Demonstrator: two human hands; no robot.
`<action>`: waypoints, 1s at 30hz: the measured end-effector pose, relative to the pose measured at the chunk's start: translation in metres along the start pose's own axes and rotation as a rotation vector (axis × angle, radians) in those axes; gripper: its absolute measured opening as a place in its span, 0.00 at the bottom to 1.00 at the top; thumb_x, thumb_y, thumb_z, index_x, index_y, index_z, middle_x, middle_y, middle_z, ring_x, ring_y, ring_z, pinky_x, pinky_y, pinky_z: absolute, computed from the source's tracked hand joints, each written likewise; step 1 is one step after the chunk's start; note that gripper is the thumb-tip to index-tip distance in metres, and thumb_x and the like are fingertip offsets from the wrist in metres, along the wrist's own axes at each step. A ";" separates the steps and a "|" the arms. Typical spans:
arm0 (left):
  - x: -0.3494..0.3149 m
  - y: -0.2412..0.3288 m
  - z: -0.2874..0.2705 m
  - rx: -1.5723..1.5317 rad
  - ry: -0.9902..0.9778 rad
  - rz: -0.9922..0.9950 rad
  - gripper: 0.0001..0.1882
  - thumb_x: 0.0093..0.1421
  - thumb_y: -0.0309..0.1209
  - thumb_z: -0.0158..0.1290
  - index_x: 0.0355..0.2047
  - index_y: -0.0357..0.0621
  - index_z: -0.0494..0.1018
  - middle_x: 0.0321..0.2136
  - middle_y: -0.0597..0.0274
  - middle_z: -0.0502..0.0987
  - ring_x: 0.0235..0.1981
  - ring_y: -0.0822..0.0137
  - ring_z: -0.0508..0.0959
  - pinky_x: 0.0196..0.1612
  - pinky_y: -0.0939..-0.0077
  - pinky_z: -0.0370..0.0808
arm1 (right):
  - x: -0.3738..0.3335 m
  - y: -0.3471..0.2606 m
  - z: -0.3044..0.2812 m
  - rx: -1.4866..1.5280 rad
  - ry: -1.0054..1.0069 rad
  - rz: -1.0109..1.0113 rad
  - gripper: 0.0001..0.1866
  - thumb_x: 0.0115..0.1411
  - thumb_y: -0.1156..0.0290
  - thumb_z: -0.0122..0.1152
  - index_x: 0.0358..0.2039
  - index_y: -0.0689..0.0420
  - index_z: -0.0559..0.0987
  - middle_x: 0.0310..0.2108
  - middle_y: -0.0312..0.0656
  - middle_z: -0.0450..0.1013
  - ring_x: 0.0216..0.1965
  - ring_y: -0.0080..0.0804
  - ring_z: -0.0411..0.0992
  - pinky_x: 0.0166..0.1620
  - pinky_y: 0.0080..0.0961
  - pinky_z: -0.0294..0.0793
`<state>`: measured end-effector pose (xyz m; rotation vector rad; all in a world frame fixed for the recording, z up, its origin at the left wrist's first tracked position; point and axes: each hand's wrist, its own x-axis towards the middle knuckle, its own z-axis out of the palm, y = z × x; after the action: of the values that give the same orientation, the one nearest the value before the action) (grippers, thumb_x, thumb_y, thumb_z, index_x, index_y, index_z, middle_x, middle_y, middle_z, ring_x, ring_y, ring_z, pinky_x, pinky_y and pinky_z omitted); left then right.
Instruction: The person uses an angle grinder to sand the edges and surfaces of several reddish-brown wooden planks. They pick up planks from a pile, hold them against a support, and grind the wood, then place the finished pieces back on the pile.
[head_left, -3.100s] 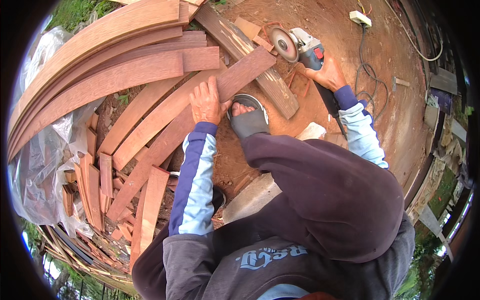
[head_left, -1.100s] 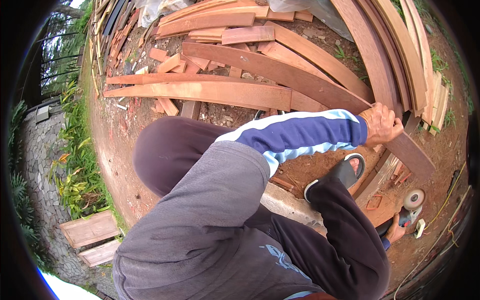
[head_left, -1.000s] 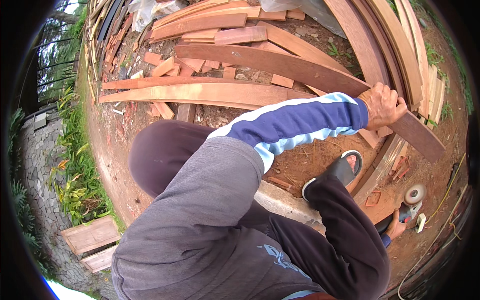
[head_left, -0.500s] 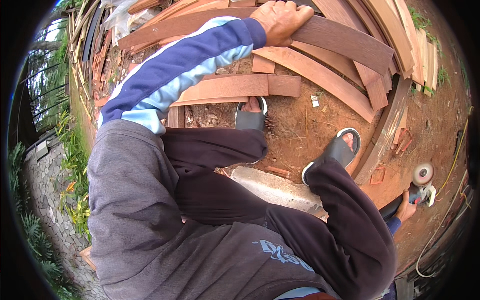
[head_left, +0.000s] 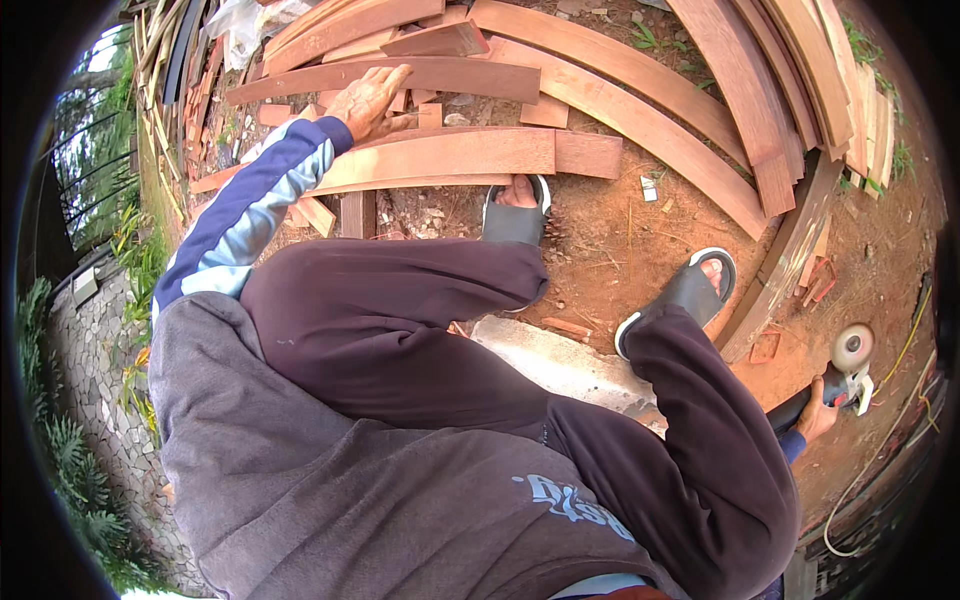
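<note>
My left hand [head_left: 368, 104] reaches out at the upper left, its fingers stretched over the near edge of a dark brown plank [head_left: 465, 78] and its thumb apart from them. The hand seems to touch the plank without gripping it. Just nearer to me, another reddish plank [head_left: 450, 154] lies across the ground, with a shorter piece [head_left: 588, 155] at its right end. At the lower right, my right hand [head_left: 820, 414] is closed around the dark body of an angle grinder. The grinder's round disc [head_left: 852, 346] faces up; whether it spins I cannot tell.
Long planks [head_left: 640, 118] lie fanned out beyond my sandalled feet, with a stack [head_left: 790, 70] at the upper right. A concrete block [head_left: 560, 362] sits between my legs. A yellow cord [head_left: 905, 340] runs along the right. Wood offcuts and strips litter the left.
My left hand has let go of the dark plank and moved left and nearer. The plank now appears lower and farther left. My right hand keeps its hold on the grinder.
</note>
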<state>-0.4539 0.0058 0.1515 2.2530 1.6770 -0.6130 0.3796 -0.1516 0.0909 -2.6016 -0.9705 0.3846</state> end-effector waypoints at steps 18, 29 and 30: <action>-0.026 0.079 0.100 -0.005 0.164 -0.001 0.47 0.36 0.50 0.71 0.52 0.39 0.65 0.46 0.55 0.73 0.51 0.56 0.70 0.50 0.58 0.65 | -0.018 -0.032 -0.004 0.022 0.022 -0.100 0.42 0.46 0.51 0.74 0.53 0.71 0.72 0.47 0.57 0.75 0.45 0.47 0.74 0.51 0.37 0.72; 0.039 0.168 0.047 -0.135 0.291 0.113 0.47 0.46 0.56 0.63 0.58 0.37 0.62 0.49 0.52 0.70 0.54 0.54 0.69 0.53 0.55 0.64 | 0.000 -0.012 -0.025 0.006 0.053 0.152 0.37 0.45 0.56 0.75 0.46 0.74 0.76 0.40 0.54 0.77 0.37 0.41 0.76 0.43 0.36 0.75; 0.033 0.158 0.065 -0.124 0.314 0.117 0.48 0.44 0.56 0.64 0.57 0.37 0.63 0.48 0.51 0.70 0.53 0.54 0.69 0.52 0.54 0.64 | 0.003 -0.005 -0.024 0.009 0.079 0.120 0.36 0.44 0.54 0.75 0.43 0.74 0.77 0.39 0.54 0.78 0.36 0.40 0.75 0.42 0.35 0.74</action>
<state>-0.3067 -0.0427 0.0727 2.4316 1.6482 -0.1278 0.3879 -0.1516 0.1142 -2.6526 -0.7874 0.3123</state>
